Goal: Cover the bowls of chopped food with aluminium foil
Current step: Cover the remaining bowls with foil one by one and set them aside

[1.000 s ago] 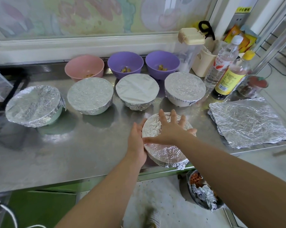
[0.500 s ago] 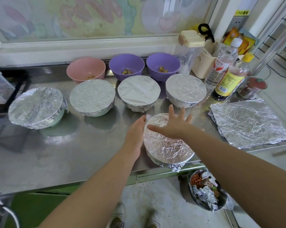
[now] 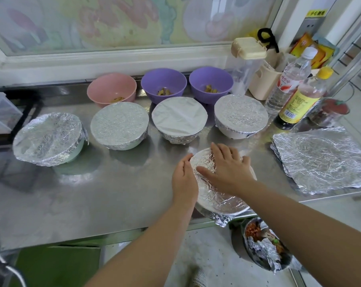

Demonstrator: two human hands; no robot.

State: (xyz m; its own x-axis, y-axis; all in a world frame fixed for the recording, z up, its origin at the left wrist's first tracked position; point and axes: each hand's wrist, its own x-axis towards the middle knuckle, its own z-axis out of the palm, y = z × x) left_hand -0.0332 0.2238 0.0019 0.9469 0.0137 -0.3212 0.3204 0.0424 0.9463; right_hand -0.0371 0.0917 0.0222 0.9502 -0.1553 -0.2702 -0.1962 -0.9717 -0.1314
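Observation:
A foil-covered bowl (image 3: 219, 200) sits at the front edge of the steel counter (image 3: 92, 193). My right hand (image 3: 227, 169) lies flat on top of its foil, fingers straight. My left hand (image 3: 183, 179) presses against the bowl's left side, fingers straight. Behind stand several other foil-covered bowls (image 3: 119, 125). At the back are three uncovered bowls with chopped food: a pink bowl (image 3: 112, 89) and two purple bowls (image 3: 164, 83). A stack of loose foil sheets (image 3: 322, 158) lies at the right.
Bottles (image 3: 299, 100), a beige box with a lid (image 3: 249, 48) and a jar (image 3: 328, 112) crowd the back right corner. A clear container (image 3: 1, 112) is at the far left. Below the counter edge a metal bin (image 3: 264, 247) holds scraps and crumpled foil.
My right hand has drawn back a little and settled flatter across the foil top. My left hand slid along the bowl's left rim. The bowl has stayed in place.

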